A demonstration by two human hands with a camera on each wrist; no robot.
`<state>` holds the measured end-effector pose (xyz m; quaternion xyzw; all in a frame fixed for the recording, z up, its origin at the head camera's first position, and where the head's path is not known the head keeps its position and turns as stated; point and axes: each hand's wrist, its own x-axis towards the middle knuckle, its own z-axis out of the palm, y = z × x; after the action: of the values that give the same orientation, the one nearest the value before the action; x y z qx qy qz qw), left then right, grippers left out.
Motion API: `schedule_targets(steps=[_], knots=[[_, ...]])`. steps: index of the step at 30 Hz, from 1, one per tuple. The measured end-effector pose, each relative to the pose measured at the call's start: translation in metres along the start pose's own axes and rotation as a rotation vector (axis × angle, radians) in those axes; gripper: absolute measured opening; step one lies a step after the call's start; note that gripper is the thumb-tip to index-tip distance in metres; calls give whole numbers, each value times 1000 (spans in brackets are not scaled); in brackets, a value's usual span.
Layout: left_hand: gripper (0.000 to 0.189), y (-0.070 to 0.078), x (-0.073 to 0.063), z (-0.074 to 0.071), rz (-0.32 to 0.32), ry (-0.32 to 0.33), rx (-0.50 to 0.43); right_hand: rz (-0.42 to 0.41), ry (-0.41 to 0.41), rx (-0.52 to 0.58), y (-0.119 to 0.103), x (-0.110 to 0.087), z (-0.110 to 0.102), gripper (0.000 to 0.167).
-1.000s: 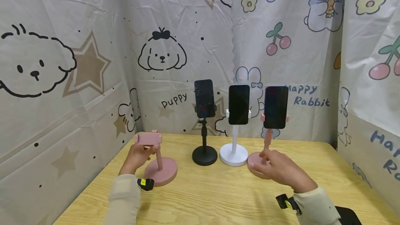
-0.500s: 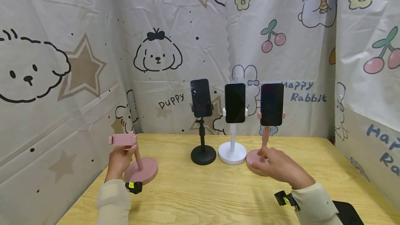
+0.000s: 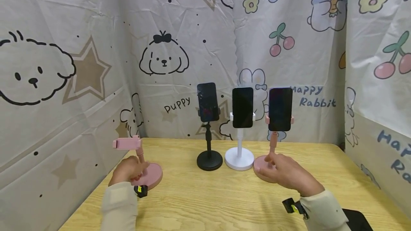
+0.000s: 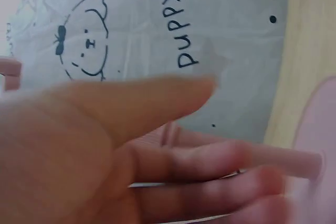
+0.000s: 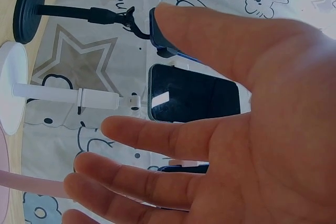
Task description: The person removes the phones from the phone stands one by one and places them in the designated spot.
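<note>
At the left of the head view stands a pink phone stand (image 3: 127,143) whose clamp holds no phone. My left hand (image 3: 129,168) is beside its pole, low over the round base. In the left wrist view the thumb (image 4: 173,95) is spread from the loosely bent fingers (image 4: 199,190), and the stand's pole (image 4: 289,162) passes behind them. My right hand (image 3: 290,174) hovers in front of a second pink stand (image 3: 273,141), which carries a dark phone (image 3: 280,109) upright. Its fingers are spread and hold nothing in the right wrist view.
A black stand (image 3: 209,160) and a white stand (image 3: 239,159), each bearing a phone, are lined up left of the right pink stand. A flat black object (image 3: 357,220) lies at the front right. Printed curtains (image 3: 179,117) enclose the wooden table (image 3: 205,202).
The left pink stand has shifted left along with my left hand. That hand has then let go near the clamp and dropped toward the base. My right hand has stayed put.
</note>
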<state>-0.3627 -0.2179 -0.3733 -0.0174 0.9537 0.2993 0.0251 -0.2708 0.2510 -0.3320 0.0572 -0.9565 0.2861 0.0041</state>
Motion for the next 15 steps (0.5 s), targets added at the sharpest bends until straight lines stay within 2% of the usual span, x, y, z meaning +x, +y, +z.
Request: schedule_targets(steps=[1,4,8,9,11,15], knots=[[34,2,-3,1,5,-42,-35,-2,-1,5,-1,0,1,68],[27,12,-9,3,73,-124,-86,-22,6,8,-2,1,3,64],[22,29,-12,7,246,-139,-66,-72,18,34,-6,2,7,57],[21,35,-12,8,288,-125,-70,-85,23,45,-8,2,8,55],[19,46,-9,10,376,-55,-75,-107,42,66,-12,3,10,52],[18,70,-4,17,500,185,-153,-158,104,64,-22,8,16,53]])
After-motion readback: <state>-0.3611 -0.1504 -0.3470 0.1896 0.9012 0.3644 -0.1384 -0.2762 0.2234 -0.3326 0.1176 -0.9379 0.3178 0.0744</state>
